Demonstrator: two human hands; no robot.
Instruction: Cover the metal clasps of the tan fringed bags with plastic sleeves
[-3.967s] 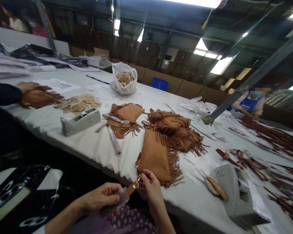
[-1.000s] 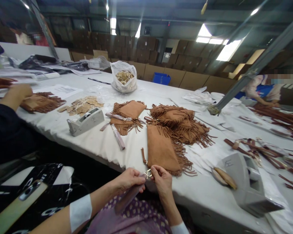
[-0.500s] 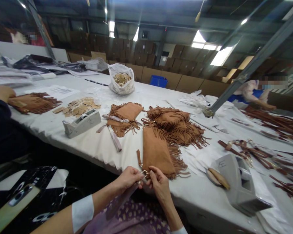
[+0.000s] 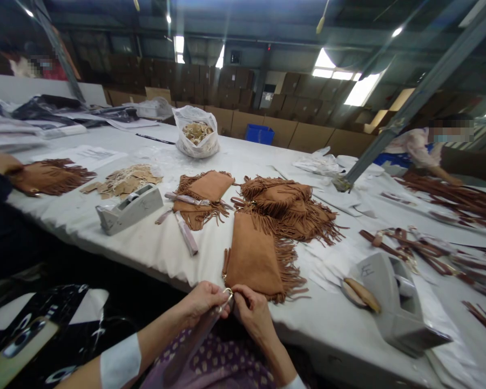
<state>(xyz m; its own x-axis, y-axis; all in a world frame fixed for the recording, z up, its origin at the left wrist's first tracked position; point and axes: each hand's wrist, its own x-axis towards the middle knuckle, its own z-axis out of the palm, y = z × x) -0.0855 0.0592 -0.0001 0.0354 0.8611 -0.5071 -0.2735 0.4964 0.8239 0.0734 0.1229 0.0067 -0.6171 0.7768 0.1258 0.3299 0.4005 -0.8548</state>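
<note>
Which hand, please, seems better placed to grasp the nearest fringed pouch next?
Probably the right hand: it is closer to the fringed pouch, while the left hand holds the strap.

Dimly lit stacks of brown cartons (image 4: 222, 81), bright windows (image 4: 362, 89), grey metal post (image 4: 405, 113), white-covered worktable (image 4: 251, 159)

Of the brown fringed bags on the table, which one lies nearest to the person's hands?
The flat bag just beyond the right hand; the piled bags lie behind it, the other fringed bags farther left.
</note>
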